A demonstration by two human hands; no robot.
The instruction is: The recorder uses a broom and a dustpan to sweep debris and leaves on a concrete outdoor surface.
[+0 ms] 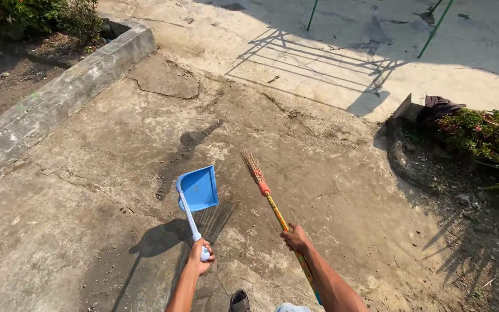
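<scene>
Seen from above, the left hand (199, 257) was closed around the white handle end of a blue dustpan (198, 189), whose scoop hung ahead of it over cracked concrete ground (88, 190). Just beside it, the right hand (295, 237) gripped a stick broom (267, 193), bristles pointing forward and away.

Bright sun, hard shadows, sharp pic, slight glare
</scene>
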